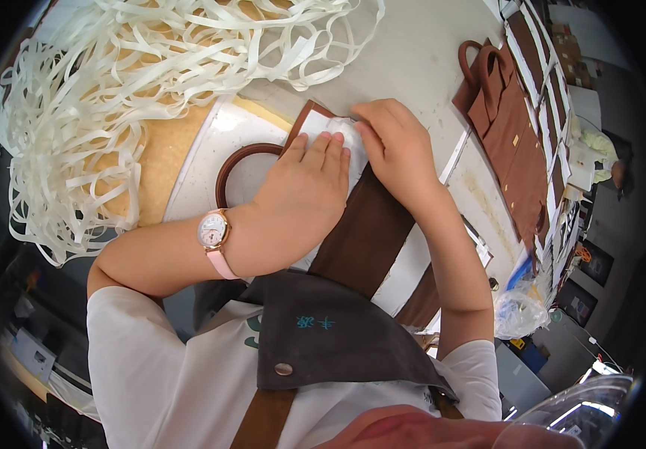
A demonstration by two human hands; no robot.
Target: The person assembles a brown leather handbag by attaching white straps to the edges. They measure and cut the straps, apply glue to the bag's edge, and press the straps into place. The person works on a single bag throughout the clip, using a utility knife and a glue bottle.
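Observation:
My left hand point(304, 187), with a pink-strapped watch on the wrist, lies flat, its fingers pressed side by side on a white crinkled sheet point(347, 133). The sheet rests at the far end of a dark brown panel point(368, 232). Close by on the right, my right hand point(399, 150) is curled, thumb and forefinger drawn together at the sheet's edge; what they pinch is hidden. A brown handle loop point(234, 166) curves out from behind my left hand. Beyond my left fingertips shows a reddish-brown edge strip point(307, 116).
A tangled heap of white ribbon point(151, 60) covers the table's far left, partly over a yellowish board point(169, 157). Reddish-brown bag pieces with handles point(504, 127) lie at the right. A clear plastic bag point(521, 310) sits near the right edge.

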